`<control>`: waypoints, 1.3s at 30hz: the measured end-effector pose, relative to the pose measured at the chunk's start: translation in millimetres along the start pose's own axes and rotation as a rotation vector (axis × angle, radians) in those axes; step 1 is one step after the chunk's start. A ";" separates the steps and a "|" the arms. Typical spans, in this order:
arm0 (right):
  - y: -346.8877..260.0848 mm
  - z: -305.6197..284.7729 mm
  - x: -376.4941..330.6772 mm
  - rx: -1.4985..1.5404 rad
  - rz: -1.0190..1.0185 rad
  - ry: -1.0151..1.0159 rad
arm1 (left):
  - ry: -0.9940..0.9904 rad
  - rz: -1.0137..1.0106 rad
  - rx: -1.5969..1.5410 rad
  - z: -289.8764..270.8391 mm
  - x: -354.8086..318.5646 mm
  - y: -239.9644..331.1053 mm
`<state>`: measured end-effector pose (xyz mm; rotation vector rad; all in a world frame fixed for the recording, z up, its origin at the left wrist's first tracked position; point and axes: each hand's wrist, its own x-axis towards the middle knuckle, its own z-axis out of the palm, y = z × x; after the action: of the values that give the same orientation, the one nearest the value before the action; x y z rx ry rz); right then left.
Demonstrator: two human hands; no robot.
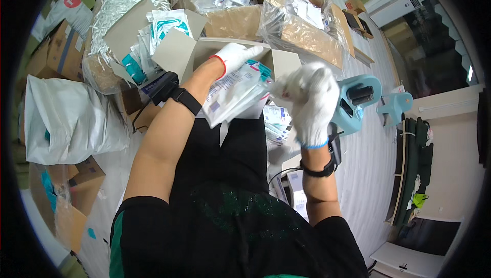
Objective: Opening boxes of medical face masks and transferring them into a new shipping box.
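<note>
My left hand (236, 58), in a white knit glove with a red cuff, reaches over an open carton (285, 62) in front of my lap. Its visible fingers point right, stretched out. Just below it, a stack of flat white printed packets (232, 94) leans out of the carton toward me. Teal pieces (262, 68) show at the stack's upper right. Right of the carton is my right hand (309, 96), in a white glove with a blue cuff. Motion smears its fingers, so I cannot make out whether it holds anything.
A smaller carton of white and teal packets (171, 25) stands at the upper left. Behind are plastic-lined boxes (302, 38) of packets and a heap of white strips (130, 9). A white sack (71, 119) lies left; light-blue plastic stools (365, 91) stand right. More packets (276, 119) lie beside my leg.
</note>
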<state>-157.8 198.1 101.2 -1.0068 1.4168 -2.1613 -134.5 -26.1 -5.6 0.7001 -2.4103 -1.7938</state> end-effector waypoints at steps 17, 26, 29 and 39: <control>50.9 -50.8 48.9 -1.233 -0.315 -0.251 | -0.263 -0.571 -0.924 0.0 3.1 -124.7; 29.2 3.7 3.7 -1.339 -0.185 -0.676 | -0.272 -0.541 -0.908 10.2 39.3 -159.6; 54.1 -15.0 1.8 -1.347 -0.404 -0.645 | -0.304 -0.522 -0.925 10.2 29.6 -139.8; 51.6 -24.3 14.0 -1.477 -0.669 -0.500 | -0.370 -0.478 -1.037 24.8 10.3 -96.3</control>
<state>-189.1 182.6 54.0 -2.4908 2.5381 -0.5687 -120.4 -29.2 -104.5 0.8518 -1.0829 -3.1167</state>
